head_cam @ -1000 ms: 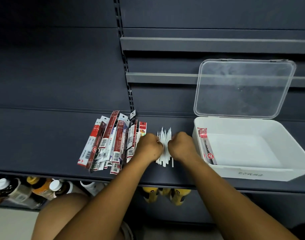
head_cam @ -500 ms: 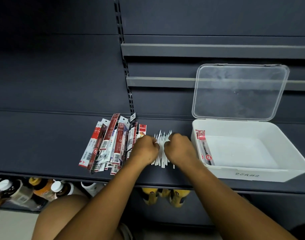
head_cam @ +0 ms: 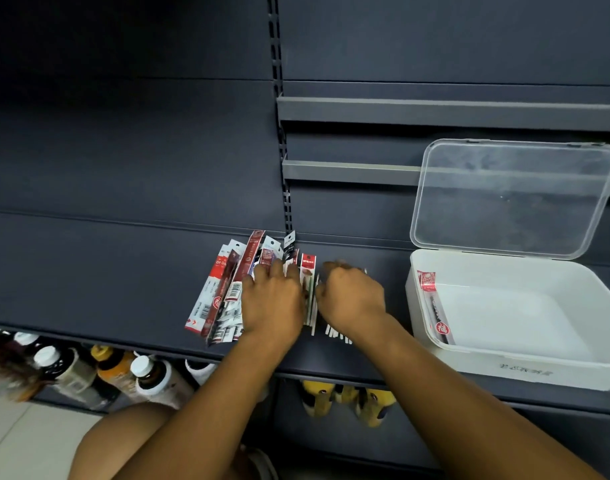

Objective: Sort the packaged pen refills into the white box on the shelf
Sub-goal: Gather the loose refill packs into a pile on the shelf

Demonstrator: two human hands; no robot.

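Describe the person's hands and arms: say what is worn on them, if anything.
The left hand and the right hand are bare, with no gloves and no rings that show from the back. The left forearm and the right forearm are bare too. No sleeve, watch or band shows on either, as far as the picture reaches.

"福" on boxed refill packet (head_cam: 435,308)

Left hand (head_cam: 274,303) presses fanned red-and-white refill packets (head_cam: 224,292); right hand (head_cam: 352,299) curls over loose thin white sticks (head_cam: 338,332) beside them.
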